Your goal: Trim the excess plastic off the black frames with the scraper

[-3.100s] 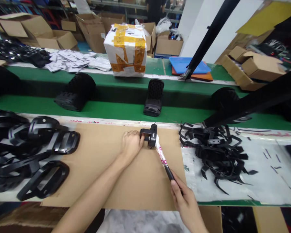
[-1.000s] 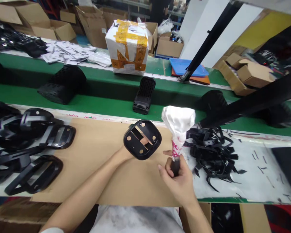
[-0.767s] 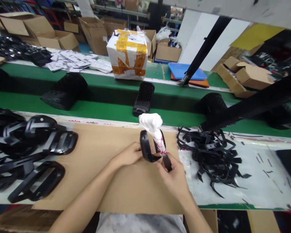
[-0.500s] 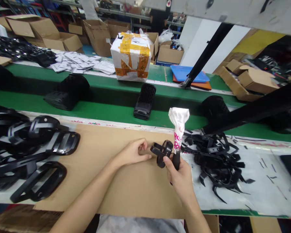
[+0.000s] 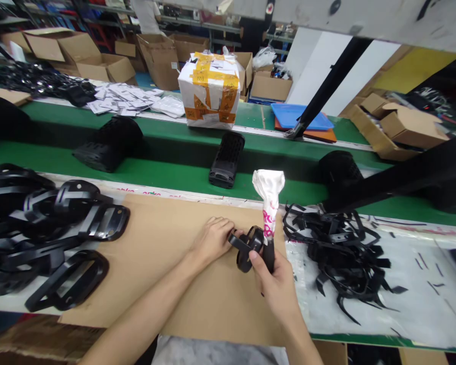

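Note:
My right hand (image 5: pixel 275 276) is closed round the black handle of a tool (image 5: pixel 269 203), which stands upright. White wrapping with pink marks covers its flared head, so its kind is hidden. The thumb and fingers of that hand also hold a black plastic frame with a strap-like loop (image 5: pixel 245 253), left of the handle. At the frame's left end is my left hand (image 5: pixel 215 238), its fingers curled and closed on the end of the loop. Its fingertips are partly hidden. Brown cardboard (image 5: pixel 197 304) lies under both hands.
Similar black frames (image 5: pixel 66 281) are heaped at the left. A tangle of black straps (image 5: pixel 345 253) lies at the right. Black housings, one at the middle (image 5: pixel 227 159), stand on the green surface beyond. A black slanted post (image 5: pixel 327 91) and a taped white box (image 5: pixel 210 94) are farther back.
My left hand has moved right to the black frame and closed its fingers at the loop's end. My right hand, with tool and frame, has shifted slightly left and down.

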`<state>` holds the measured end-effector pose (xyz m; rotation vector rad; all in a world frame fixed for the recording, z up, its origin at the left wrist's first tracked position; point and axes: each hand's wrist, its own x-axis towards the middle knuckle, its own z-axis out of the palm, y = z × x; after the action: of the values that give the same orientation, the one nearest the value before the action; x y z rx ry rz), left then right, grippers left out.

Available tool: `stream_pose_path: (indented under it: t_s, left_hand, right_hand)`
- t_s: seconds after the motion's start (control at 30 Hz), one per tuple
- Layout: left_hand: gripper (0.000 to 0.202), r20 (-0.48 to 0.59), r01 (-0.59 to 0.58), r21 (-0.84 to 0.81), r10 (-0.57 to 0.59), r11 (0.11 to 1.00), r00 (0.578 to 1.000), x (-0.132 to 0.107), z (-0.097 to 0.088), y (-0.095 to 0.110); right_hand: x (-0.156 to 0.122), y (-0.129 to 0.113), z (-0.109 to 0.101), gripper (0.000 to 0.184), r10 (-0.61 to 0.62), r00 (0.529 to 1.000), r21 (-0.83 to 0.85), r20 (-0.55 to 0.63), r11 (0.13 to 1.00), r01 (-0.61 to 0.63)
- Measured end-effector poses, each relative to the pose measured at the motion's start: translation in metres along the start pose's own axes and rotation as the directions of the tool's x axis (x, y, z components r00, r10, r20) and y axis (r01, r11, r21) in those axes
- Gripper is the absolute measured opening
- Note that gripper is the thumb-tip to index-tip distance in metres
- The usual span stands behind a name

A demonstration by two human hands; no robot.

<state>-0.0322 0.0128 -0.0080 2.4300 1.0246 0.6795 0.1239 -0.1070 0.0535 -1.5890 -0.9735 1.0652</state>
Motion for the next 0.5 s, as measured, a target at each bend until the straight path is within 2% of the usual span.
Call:
stream_pose_path:
  t_s: [0.17,0.4,0.5]
  left_hand:
    - [0.024,0.003,0.027,-0.002,-0.027,1.000,1.000,-0.0016,0.0036,0.0074]
    - [0.030,-0.062,0.062,0.045,-0.059,0.997,0.996,0.0008,0.0003,0.0068]
    - [0.029,-0.038,0.025,0.019,-0.025,0.999,0.999,0.0007,0.0017,0.0045]
  right_hand:
    - [0.0042,-0.0102,0.0006,0.035,-0.115,0.993,-0.084,0.026,0.990,0.117]
    - [0.0042,-0.0089,-0.0045,0.038,-0.064,0.992,-0.073,0.111,0.995,0.073]
    - [0.0039,-0.0070,-0.0045,0.039,-0.044,0.993,-0.049,0.111,0.998,0.049]
